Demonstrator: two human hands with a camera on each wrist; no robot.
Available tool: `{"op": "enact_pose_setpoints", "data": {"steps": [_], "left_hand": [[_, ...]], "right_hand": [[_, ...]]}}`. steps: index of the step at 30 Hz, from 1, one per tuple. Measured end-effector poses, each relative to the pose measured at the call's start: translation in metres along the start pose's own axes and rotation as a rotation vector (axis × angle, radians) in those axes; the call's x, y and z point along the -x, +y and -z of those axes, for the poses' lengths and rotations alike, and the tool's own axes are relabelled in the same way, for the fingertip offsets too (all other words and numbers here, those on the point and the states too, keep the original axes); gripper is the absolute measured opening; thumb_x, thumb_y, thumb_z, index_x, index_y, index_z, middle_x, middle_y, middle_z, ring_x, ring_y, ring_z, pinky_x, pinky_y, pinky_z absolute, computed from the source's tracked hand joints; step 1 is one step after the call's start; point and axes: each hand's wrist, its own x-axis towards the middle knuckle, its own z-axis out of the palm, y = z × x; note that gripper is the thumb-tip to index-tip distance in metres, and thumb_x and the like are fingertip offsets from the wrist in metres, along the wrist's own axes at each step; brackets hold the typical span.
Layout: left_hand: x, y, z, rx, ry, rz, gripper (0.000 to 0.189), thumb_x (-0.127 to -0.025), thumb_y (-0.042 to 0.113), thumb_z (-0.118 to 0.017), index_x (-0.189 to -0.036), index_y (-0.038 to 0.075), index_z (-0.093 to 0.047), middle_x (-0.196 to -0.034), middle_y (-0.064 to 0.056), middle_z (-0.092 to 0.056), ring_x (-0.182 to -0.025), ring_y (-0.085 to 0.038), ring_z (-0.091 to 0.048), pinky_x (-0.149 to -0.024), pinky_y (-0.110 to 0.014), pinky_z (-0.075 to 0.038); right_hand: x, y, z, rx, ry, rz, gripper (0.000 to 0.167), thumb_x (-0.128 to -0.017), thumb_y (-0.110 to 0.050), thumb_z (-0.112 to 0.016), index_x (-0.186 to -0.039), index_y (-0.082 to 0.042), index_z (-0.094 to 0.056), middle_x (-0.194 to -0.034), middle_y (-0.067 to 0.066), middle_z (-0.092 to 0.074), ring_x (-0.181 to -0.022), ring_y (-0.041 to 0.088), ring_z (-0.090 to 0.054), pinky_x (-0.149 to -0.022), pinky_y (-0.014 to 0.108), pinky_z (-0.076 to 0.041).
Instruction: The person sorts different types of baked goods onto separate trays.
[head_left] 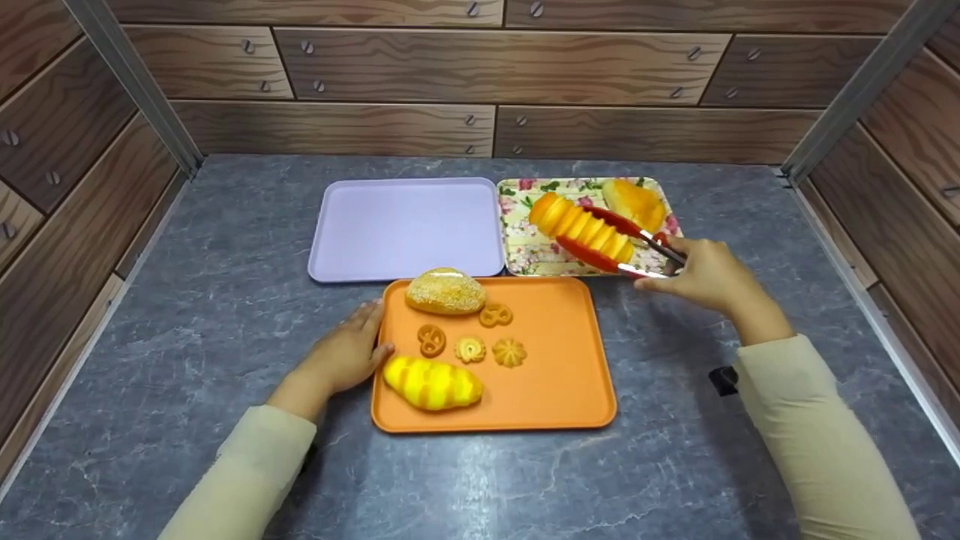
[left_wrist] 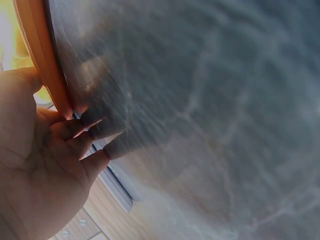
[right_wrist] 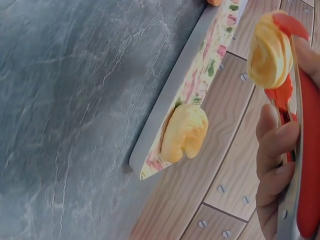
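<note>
- Wood-print panels [head_left: 390, 67] enclosed the gray marbled tabletop [head_left: 225, 337] around me.
- My right hand [head_left: 709, 274] gripped the red-tipped tongs [head_left: 589, 256], fingers curled round the handles, presumably squeezing so the segmented orange loaf [head_left: 581, 227] wouldn't slip.
- Between the tongs' tips, that loaf hung above the floral tray [head_left: 517, 225], near a golden bun [head_left: 634, 199].
- My left hand [head_left: 341, 352] touched the orange tray [head_left: 540, 397], fingers loosely extended along its outer edge, thumb at the rim, probably steadying it.
</note>
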Motion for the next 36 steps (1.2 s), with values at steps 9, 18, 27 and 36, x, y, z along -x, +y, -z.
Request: {"op": "enact_pose_setpoints", "data": {"steps": [9, 18, 27, 36], "left_hand": [[0.0, 0.0, 0.001, -0.015, -0.011, 0.002, 0.067, -0.1, 0.032, -0.047, -0.15, -0.002, -0.018, -0.15, -0.028, -0.022, -0.138, -0.04, -0.024, -0.109, -0.053, -0.024], [0.0, -0.001, 0.0, -0.006, -0.002, -0.008, 0.067, -0.1, 0.031, -0.049, -0.15, -0.004, -0.019, -0.15, -0.026, -0.024, -0.139, -0.038, -0.022, -0.11, -0.052, -0.022], [-0.001, -0.003, -0.002, -0.013, 0.01, -0.016, 0.068, -0.1, 0.03, -0.049, -0.149, -0.005, -0.019, -0.15, -0.027, -0.025, -0.138, -0.039, -0.023, -0.11, -0.052, -0.022], [-0.002, -0.003, -0.002, -0.005, 0.005, -0.016, 0.068, -0.1, 0.032, -0.048, -0.149, -0.004, -0.018, -0.15, -0.029, -0.023, -0.138, -0.04, -0.023, -0.11, -0.052, -0.023]], "right_hand": [[-0.017, -0.003, -0.01, -0.025, 0.072, -0.07, 0.092, -0.075, -0.055, -0.074, -0.134, 0.01, -0.048, -0.115, 0.033, -0.058, -0.088, 0.036, -0.053, -0.072, 0.05, -0.042], [-0.029, -0.015, -0.026, -0.049, 0.111, -0.186, 0.09, -0.075, -0.062, -0.069, -0.127, 0.01, -0.052, -0.119, 0.032, -0.056, -0.102, 0.045, -0.055, -0.083, 0.058, -0.044], [-0.041, -0.03, -0.04, -0.112, 0.161, -0.286, 0.08, -0.076, -0.059, -0.07, -0.113, 0.011, -0.058, -0.107, 0.028, -0.061, -0.088, 0.036, -0.056, -0.071, 0.049, -0.046], [-0.049, -0.041, -0.049, -0.061, 0.121, -0.348, 0.069, -0.084, -0.053, -0.063, -0.109, 0.011, -0.06, -0.104, 0.028, -0.061, -0.086, 0.04, -0.059, -0.07, 0.05, -0.047]]}}
